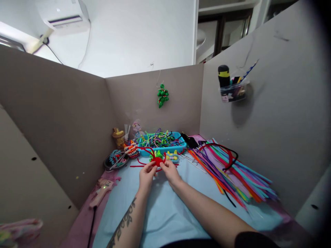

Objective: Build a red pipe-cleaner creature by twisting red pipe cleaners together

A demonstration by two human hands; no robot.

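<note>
Left hand (148, 173) and right hand (170, 172), drawn in to a narrow pinch, grip opposite sides of a red fuzzy-stem piece (157, 161); red strands (134, 166) show around it. The piece is over the far part of a light-blue cloth (178, 210). Just beyond lies a blue-and-yellow piece (172, 156), before a blue tray (167, 149) of tangled coloured stems. Right: a spread bundle of long stems (230, 168). Left: a dark bowl (106, 164) and, nearer the viewer, a pink glue gun (100, 195). Above, a green ornament (162, 96) hangs against the rear panel (134, 100); a clear container (234, 93) of tools hangs at right.
</note>
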